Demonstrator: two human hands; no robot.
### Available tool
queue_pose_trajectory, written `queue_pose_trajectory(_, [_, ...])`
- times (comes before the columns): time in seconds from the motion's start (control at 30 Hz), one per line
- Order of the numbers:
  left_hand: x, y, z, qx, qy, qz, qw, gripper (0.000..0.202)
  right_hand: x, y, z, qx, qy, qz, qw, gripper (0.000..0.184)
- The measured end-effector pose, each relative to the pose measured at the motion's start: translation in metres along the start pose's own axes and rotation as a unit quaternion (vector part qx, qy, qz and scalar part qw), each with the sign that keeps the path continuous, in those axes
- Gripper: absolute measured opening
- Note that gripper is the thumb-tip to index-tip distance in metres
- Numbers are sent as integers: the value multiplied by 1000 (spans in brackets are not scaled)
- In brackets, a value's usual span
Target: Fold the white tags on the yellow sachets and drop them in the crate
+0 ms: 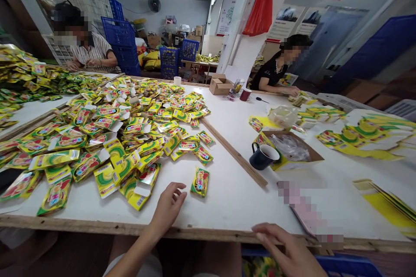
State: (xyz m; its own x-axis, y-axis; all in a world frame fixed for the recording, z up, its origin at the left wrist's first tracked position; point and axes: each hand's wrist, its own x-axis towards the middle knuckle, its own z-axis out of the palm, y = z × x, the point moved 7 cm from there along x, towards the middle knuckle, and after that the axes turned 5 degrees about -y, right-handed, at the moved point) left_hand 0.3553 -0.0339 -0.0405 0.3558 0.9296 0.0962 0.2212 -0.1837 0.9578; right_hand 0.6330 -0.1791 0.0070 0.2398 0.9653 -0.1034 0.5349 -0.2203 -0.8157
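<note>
My left hand (169,207) hovers at the table's near side with its fingers loosely bent and apart, holding nothing. Just right of its fingertips a small yellow, green and red printed carton (199,181) lies by itself on the white tabletop (224,207). My right hand (286,246) is at the wooden front edge, palm turned inward, fingers stretched out and empty. A big heap of similar small cartons (130,125), some with white end flaps sticking up, spreads left of my left hand. Beneath my right hand, partly hidden, a blue crate (347,266) stands below the table edge.
A wooden strip (234,151) crosses the table beside a dark mug (263,156) and an open yellow box (292,149) holding clear plastic. A pink phone-like object (302,212) lies at right near flat yellow card (386,203). Two people (94,52) sit across, at left and right.
</note>
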Motion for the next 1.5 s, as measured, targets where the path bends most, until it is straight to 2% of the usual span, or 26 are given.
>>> queue_pose_trajectory(0.03, [8,-1,5,15,-4,4,1000,21,4,8,-2,7,23,10,1000,28])
queue_pose_trajectory(0.1, [26,-2,17,37,-5,16,999,26,22,17,14,54,76,16,996,35])
queue_pose_trajectory(0.17, [44,-3,26,48,0,25,999,34,50,15,49,104,116,6,988,41])
queue_pose_trajectory(0.27, [59,-7,33,42,-5,26,999,38,85,-1,98,125,160,-23,979,42])
queue_pose_trajectory(0.37, [53,-8,31,28,-24,26,999,35,96,-17,126,139,152,-44,978,41])
queue_pose_trajectory(0.43, [40,-9,24,-5,-40,18,999,31,89,-22,135,170,124,-52,976,39])
queue_pose_trajectory(0.5, [25,-9,18,-83,-60,1,995,29,79,-25,142,220,77,-54,971,35])
queue_pose_trajectory(0.6, [3,-6,11,-202,-74,-21,976,38,62,-32,148,284,36,-54,957,31])
queue_pose_trajectory(0.7, [-11,-1,7,-220,-83,-14,972,43,51,-41,146,278,53,-60,957,34])
queue_pose_trajectory(0.97, [-18,3,1,-174,-127,-26,976,32,51,-55,149,204,-9,-107,973,21])
queue_pose_trajectory(1.1, [-8,6,-9,-100,-79,10,992,17,63,-68,148,178,-14,-133,975,13])
queue_pose_trajectory(1.23, [-1,8,-12,-112,-57,45,991,16,71,-70,149,216,21,-146,965,13])
queue_pose_trajectory(1.3, [-2,9,-12,-108,-58,49,991,17,71,-70,153,228,18,-150,962,18])
queue_pose_trajectory(1.4, [-6,13,-13,-56,-53,56,995,12,64,-75,156,204,-2,-172,964,14])
queue_pose_trajectory(1.5, [-8,18,-16,-42,-42,50,997,14,59,-81,152,197,7,-175,965,13])
